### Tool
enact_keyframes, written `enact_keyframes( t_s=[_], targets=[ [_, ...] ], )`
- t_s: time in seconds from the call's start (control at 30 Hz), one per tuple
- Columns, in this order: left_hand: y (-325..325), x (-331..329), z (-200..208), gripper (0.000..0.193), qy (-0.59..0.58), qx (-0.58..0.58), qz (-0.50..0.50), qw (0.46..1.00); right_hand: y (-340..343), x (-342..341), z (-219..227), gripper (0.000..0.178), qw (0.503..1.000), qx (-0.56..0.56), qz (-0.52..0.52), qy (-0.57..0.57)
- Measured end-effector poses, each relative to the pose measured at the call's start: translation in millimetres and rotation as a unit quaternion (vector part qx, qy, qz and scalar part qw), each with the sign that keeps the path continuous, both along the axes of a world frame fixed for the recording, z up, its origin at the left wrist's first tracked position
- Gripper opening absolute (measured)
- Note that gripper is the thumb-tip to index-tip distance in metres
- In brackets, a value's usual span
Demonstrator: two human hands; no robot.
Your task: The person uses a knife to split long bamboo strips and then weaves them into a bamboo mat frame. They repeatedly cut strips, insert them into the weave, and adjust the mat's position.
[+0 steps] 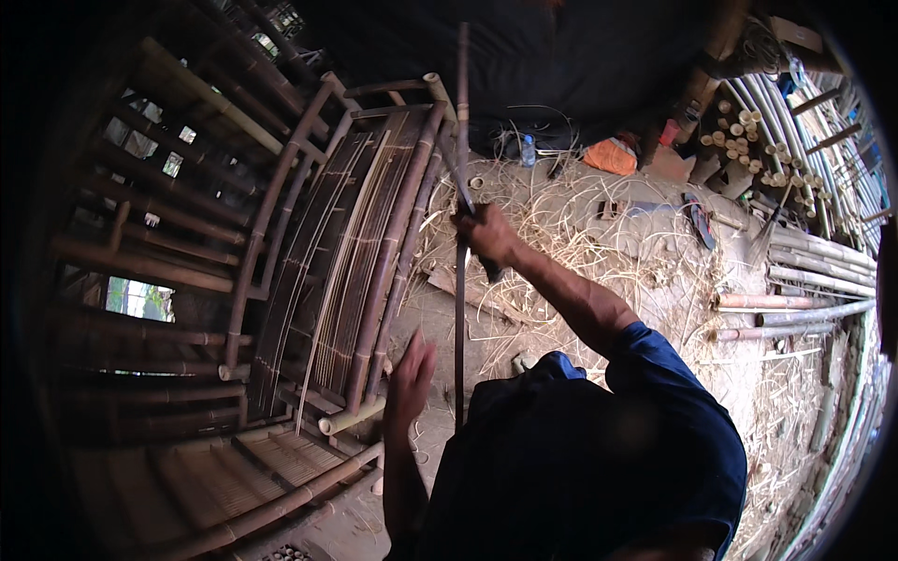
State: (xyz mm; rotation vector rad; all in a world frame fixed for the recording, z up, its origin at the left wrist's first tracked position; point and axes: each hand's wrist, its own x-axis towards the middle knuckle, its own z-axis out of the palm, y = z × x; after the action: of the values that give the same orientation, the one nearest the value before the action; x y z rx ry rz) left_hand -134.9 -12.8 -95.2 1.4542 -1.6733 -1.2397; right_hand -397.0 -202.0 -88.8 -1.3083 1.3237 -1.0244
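Note:
A long, narrow dark bamboo pole [462, 89] runs from the far side toward my body. My right hand [486, 234] is closed round a long-bladed knife [462, 184], whose blade points away from me and lies against or just over the pole. Part of the knife's handle sticks out below the fist. Close by on the left of the pole's near part, my left hand [412, 374] is held up with its fingers stretched out, apart from the pole and holding nothing. Whether the pole's near end rests against my body is hidden.
At left stands a bamboo bench [379, 252] with thin strips lying along it. Shavings [561, 243] litter the floor. A saw [641, 208], a water bottle [528, 151] and an orange sack [610, 156] lie beyond. Bamboo poles [814, 266] are stacked on the right.

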Motion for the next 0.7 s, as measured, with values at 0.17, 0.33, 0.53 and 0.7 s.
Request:
enact_keyframes(
  t_s=[0.17,0.33,0.53,0.7],
  targets=[
    [-72.4,-72.7,17.9,0.027,0.258,0.011,0.117,0.959,28.2,30.8,57.0,0.053,0.973,-0.158,0.110,0.127],
    [-58.6,-64.1,38.5,0.025,0.211,0.010,0.151,0.966,54.7,3.0,30.2,0.071,0.830,-0.365,0.175,0.383],
    [-4.7,-49.6,29.4,0.032,0.084,-0.063,0.106,0.989,-24.1,-53.5,7.8,0.064,0.874,-0.212,0.010,0.437],
    [4.1,-46.3,53.6,0.037,0.135,0.062,0.123,0.981,19.2,-13.8,4.6,0.061,0.836,-0.404,0.048,0.367]
  ],
)
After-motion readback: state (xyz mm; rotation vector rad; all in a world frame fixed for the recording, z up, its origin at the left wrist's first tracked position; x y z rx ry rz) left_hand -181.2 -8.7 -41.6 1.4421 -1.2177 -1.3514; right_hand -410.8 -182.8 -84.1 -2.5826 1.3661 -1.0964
